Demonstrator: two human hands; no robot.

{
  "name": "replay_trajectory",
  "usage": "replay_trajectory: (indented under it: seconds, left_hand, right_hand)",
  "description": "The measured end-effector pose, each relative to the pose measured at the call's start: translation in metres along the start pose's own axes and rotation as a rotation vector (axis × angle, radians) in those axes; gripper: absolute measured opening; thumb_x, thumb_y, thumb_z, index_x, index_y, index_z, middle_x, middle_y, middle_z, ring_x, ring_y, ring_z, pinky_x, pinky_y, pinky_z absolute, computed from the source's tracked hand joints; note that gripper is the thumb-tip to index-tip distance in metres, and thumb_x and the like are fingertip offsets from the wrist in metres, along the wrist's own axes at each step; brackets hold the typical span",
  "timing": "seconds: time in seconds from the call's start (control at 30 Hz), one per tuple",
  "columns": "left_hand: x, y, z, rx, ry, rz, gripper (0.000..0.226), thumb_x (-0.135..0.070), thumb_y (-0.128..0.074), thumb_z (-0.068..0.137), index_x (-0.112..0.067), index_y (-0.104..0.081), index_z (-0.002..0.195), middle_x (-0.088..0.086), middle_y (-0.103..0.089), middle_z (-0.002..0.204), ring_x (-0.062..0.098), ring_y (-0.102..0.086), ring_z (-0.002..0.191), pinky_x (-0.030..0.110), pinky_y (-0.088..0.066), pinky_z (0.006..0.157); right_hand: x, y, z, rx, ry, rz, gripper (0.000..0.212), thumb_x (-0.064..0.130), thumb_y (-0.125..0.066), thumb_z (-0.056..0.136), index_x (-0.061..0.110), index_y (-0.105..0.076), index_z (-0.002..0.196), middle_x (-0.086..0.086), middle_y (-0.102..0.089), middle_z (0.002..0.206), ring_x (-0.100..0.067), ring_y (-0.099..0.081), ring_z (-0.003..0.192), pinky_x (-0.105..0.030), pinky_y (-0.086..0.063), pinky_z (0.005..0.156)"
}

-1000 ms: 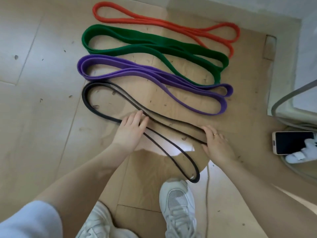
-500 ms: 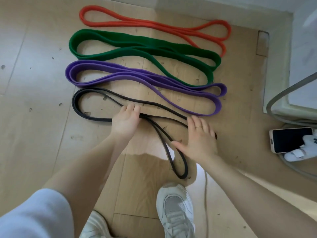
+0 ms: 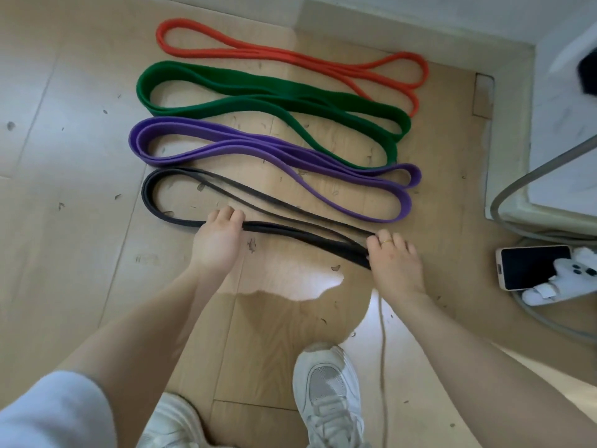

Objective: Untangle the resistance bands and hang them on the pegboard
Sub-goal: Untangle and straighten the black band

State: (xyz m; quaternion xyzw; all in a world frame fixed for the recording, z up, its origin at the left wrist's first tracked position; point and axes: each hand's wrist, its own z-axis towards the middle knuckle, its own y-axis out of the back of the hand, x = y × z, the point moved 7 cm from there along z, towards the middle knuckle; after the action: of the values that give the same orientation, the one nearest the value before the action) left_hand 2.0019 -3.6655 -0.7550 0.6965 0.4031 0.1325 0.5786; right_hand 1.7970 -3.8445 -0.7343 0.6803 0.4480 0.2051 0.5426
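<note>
Four resistance bands lie in separate rows on the wooden floor: red (image 3: 226,53) farthest, then green (image 3: 258,85), purple (image 3: 139,147), and the thin black band (image 3: 148,202) nearest me. My left hand (image 3: 218,242) has its fingers curled over the black band's near strand, left of its middle. My right hand (image 3: 395,261), which wears a ring, grips the band's right end, and that end is hidden under the fingers. Between my hands the black band stretches flat and narrow. No pegboard is in view.
A phone (image 3: 533,266) and a white device (image 3: 571,276) lie on the floor at the right, beside a grey tube (image 3: 517,185) and a white ledge. My white shoes (image 3: 329,389) stand below the hands, with a thin cord (image 3: 382,350) alongside.
The black band's near loop, which trailed toward my shoe, has been drawn up to the right. My right hand moved right to its end, and the band now lies in a narrow row.
</note>
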Motion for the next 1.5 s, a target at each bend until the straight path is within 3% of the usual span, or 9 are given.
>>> replay_trajectory:
  seconds: [0.1,0.2,0.33,0.5,0.63,0.8,1.07,1.3,1.5]
  left_hand:
    - [0.001,0.013,0.002,-0.065,0.08,-0.197,0.026,-0.018,-0.055,0.09,-0.009,-0.053,0.115,0.007,-0.054,0.114,0.026,-0.052,0.102,0.029,-0.04,0.071]
    - [0.019,0.037,0.003,-0.199,0.108,-0.237,0.031,-0.021,-0.054,0.091,-0.007,-0.054,0.118,0.01,-0.054,0.119,0.029,-0.051,0.109,0.036,-0.043,0.08]
    - [0.08,0.061,0.015,-0.247,0.375,-0.219,0.053,-0.02,-0.056,0.089,-0.011,-0.036,0.137,0.015,-0.033,0.142,0.034,-0.031,0.13,0.042,-0.029,0.107]
    - [0.119,0.048,0.03,0.185,0.108,-0.07,0.111,-0.051,-0.074,0.069,-0.017,-0.004,0.149,0.008,-0.006,0.155,0.03,-0.012,0.141,0.044,-0.019,0.116]
    - [0.139,0.045,0.031,0.248,-0.017,0.108,0.103,-0.029,-0.07,0.079,-0.017,0.005,0.149,0.006,-0.002,0.156,0.029,-0.015,0.141,0.038,-0.021,0.113]
    - [0.138,0.066,0.048,0.112,-0.028,0.171,0.071,-0.024,-0.061,0.087,-0.017,-0.022,0.146,0.008,-0.034,0.144,0.027,-0.032,0.131,0.037,-0.029,0.107]
    - [0.156,0.059,0.017,-0.028,-0.04,0.098,0.016,-0.012,-0.059,0.073,-0.001,-0.066,0.083,0.016,-0.063,0.083,0.038,-0.059,0.073,0.039,-0.046,0.061]
    - [0.156,0.07,0.03,-0.152,-0.067,0.079,0.022,-0.022,-0.053,0.075,-0.008,-0.069,0.083,0.009,-0.069,0.086,0.037,-0.058,0.08,0.042,-0.047,0.065]
    - [0.166,0.063,0.031,-0.029,0.041,-0.079,0.033,-0.005,-0.068,0.078,-0.006,-0.064,0.111,0.013,-0.062,0.114,0.039,-0.048,0.107,0.044,-0.042,0.093]
  right_hand:
    - [0.01,0.003,0.004,0.113,-0.078,0.018,0.033,0.02,-0.076,0.073,0.011,-0.055,0.096,-0.01,-0.062,0.098,-0.027,-0.059,0.089,-0.034,-0.047,0.072]
    - [0.052,0.026,0.007,0.093,-0.009,0.078,0.086,0.046,-0.083,0.057,0.009,-0.047,0.125,-0.021,-0.048,0.129,-0.036,-0.05,0.115,-0.045,-0.043,0.094]
    - [0.129,0.05,0.039,0.061,0.213,0.196,0.112,0.058,-0.063,0.076,0.017,0.013,0.148,-0.013,0.015,0.157,-0.032,0.008,0.145,-0.041,0.008,0.113]
    - [0.192,0.057,0.095,0.094,0.278,0.27,0.119,0.059,-0.069,0.07,0.011,0.008,0.148,-0.011,0.001,0.158,-0.029,-0.005,0.145,-0.042,-0.004,0.118]
    - [0.211,0.064,0.114,0.116,0.307,0.382,0.098,0.044,-0.067,0.079,0.011,-0.005,0.148,-0.01,-0.023,0.151,-0.027,-0.026,0.137,-0.04,-0.025,0.112]
    - [0.226,0.08,0.108,0.049,0.441,0.441,0.038,0.018,-0.051,0.092,0.018,-0.042,0.129,-0.005,-0.046,0.127,-0.022,-0.044,0.117,-0.033,-0.041,0.092]
    - [0.232,0.065,0.101,-0.036,0.464,0.258,0.033,0.023,-0.046,0.095,0.009,-0.047,0.126,-0.01,-0.049,0.128,-0.026,-0.045,0.117,-0.035,-0.038,0.096]
    - [0.24,0.057,0.107,-0.134,0.532,0.106,0.035,0.025,-0.08,0.058,0.009,-0.068,0.086,-0.006,-0.065,0.074,-0.021,-0.062,0.063,-0.025,-0.045,0.049]
    - [0.239,0.071,0.113,-0.145,0.43,0.227,0.032,0.004,-0.035,0.072,0.006,-0.066,0.079,-0.009,-0.064,0.069,-0.024,-0.063,0.06,-0.026,-0.046,0.047]
